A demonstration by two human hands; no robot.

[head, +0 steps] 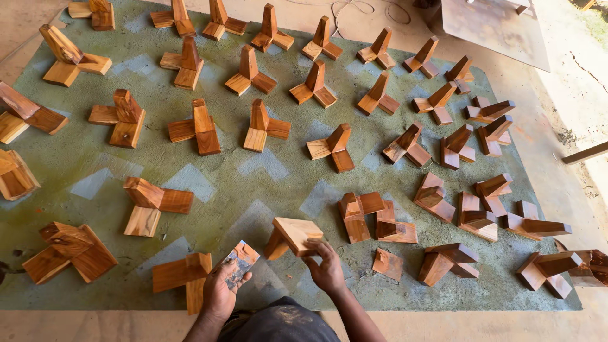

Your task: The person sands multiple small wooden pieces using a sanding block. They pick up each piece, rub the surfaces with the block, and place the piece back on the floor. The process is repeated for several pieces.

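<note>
Big green-grey mat (266, 190) fills my view, laid on a sandy floor, pale patches worn or sprayed into it. Across the mat, rows of three-armed wooden joint pieces (315, 85) stand well apart from one another, running from far left to far right; a tighter cluster sits at the right, some touching. A flat brown board (494, 25) lies at the far right, off the mat. Near centre, my right hand (327, 267) grips one wooden piece (292, 235) — fingers closed on its near edge, the piece tilted and apparently lifted off the mat, though I cannot tell for certain. Just left of it, my left hand (220, 292) is clenched around a small flat sanding pad (239, 261), grey and worn on its face. Another joint piece (183, 273) rests on the mat, touching or just beside that hand. A small loose wood block (387, 263) lies near right. Judgement: the held piece looks solid hardwood, stiff, fairly heavy for its size, smooth-faced so somewhat slippery — best taken across one square arm, close to the joint, not by a corner.
</note>
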